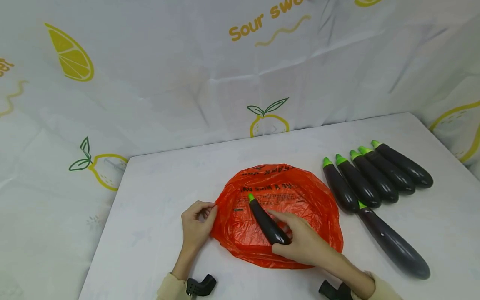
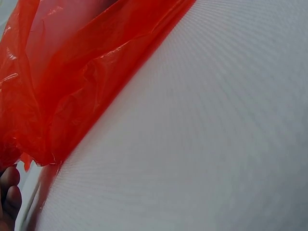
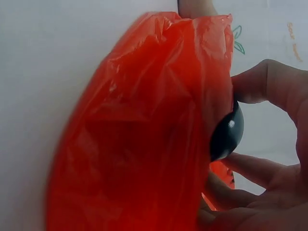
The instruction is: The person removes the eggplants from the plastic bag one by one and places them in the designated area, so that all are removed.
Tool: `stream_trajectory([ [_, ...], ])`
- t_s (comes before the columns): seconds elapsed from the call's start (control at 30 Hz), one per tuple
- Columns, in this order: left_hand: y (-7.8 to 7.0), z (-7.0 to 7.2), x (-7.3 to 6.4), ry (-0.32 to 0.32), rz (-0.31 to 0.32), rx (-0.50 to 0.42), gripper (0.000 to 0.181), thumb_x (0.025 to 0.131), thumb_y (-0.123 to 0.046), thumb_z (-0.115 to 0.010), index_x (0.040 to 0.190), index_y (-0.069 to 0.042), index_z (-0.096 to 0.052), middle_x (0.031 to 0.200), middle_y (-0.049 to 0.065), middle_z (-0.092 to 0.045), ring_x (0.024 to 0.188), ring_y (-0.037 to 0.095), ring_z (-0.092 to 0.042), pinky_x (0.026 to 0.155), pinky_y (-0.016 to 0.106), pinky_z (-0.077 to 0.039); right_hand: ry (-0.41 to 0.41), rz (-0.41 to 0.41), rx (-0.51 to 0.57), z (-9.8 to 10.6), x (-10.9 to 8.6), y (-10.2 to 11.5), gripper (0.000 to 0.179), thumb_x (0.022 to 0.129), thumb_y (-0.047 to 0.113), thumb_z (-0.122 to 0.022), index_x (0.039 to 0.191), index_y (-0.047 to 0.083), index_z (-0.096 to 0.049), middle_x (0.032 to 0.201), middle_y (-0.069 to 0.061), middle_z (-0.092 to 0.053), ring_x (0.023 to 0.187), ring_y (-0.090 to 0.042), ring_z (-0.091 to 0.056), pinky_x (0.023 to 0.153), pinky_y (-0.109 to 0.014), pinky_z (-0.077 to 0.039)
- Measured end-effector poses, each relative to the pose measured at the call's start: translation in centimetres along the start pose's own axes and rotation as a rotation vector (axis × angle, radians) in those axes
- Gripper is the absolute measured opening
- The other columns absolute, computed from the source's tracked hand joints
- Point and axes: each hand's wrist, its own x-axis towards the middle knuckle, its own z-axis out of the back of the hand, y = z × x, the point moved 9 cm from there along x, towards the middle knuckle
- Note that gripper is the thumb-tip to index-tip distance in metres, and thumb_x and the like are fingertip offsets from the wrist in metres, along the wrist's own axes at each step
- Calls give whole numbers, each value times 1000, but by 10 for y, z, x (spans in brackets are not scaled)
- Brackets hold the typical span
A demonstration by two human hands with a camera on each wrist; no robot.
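A red plastic bag (image 1: 240,250) with black print lies spread open on the white table. At its left edge my left hand (image 1: 198,223) pinches the rim between thumb and fingers; in the left wrist view the bag (image 2: 96,72) rises in folds beside the fingertips (image 2: 13,197). My right hand (image 1: 300,239) holds a dark eggplant (image 1: 264,218) over the bag's opening, its bright green stem end pointing away. The right wrist view shows the eggplant's rounded end (image 3: 228,132) between thumb and fingers, with the bag's wall hiding the rest.
Several more eggplants (image 1: 369,177) lie in a slanted row right of the bag, green tips toward the back. One eggplant (image 1: 395,243) lies nearer the front, its tip against the row. Behind the table (image 1: 157,187) hangs a white cloth (image 1: 168,83) with lemon prints.
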Motion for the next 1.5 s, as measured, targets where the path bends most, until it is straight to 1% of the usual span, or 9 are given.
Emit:
stream_trajectory([
  [0.13,3,0,0,6,18,0,10,79,18,-72,82,9,-72,67,19,-63,63,7,-52,59,13,-45,13,9,-19,1,-2,-2,72,75,10,-78,144,4,-55,116,-13,-64,84,-17,-55,64,-22,-52],
  [0.37,31,-1,-6,-1,31,-3,12,79,18,-72,82,7,-73,67,19,-63,63,7,-52,58,13,-45,13,8,-47,3,-4,-5,67,80,9,-77,143,5,-56,125,-16,-63,98,-22,-58,74,-28,-57],
  [0.5,38,-1,-7,0,27,-4,13,80,15,-74,83,2,-75,68,15,-64,64,5,-53,59,13,-45,0,10,-69,5,-4,-7,66,79,9,-77,142,7,-57,124,-14,-63,97,-21,-57,74,-28,-55],
  [0.73,37,0,-7,10,9,-24,8,84,6,-75,85,-2,-76,69,12,-65,65,3,-54,59,14,-47,-8,46,-56,7,-6,-6,68,81,16,-81,144,8,-55,124,-14,-63,97,-20,-56,71,-23,-53],
  [0.97,39,1,-8,10,19,-18,9,85,6,-75,85,-2,-76,69,11,-65,65,3,-54,59,14,-47,-41,-20,-75,10,-5,-10,73,81,36,-85,143,11,-58,129,-15,-62,98,-20,-56,70,-20,-51],
  [1.1,36,0,-7,17,37,-14,10,84,8,-75,84,-2,-76,70,10,-65,66,3,-54,60,14,-47,-57,-28,-76,11,-5,-10,72,80,37,-86,141,9,-59,126,-14,-64,95,-19,-56,68,-20,-50],
  [1.27,34,-1,-7,8,45,-5,11,81,16,-72,82,5,-73,68,17,-64,65,3,-53,59,14,-46,-61,-15,-64,11,-3,-11,68,81,35,-86,138,4,-62,109,-7,-67,84,-13,-55,66,-19,-50],
  [1.3,38,-1,-8,5,37,-8,12,81,16,-72,82,4,-73,68,16,-63,65,3,-52,58,14,-45,-58,-15,-56,10,-2,-11,67,82,34,-85,137,3,-62,106,-6,-67,82,-12,-55,65,-19,-50],
  [1.5,38,0,-7,4,23,-32,11,82,11,-74,84,0,-75,69,13,-64,66,1,-53,60,13,-46,-47,-49,-35,11,-2,-11,60,82,30,-85,132,2,-66,102,-6,-67,80,-15,-54,63,-20,-50],
])
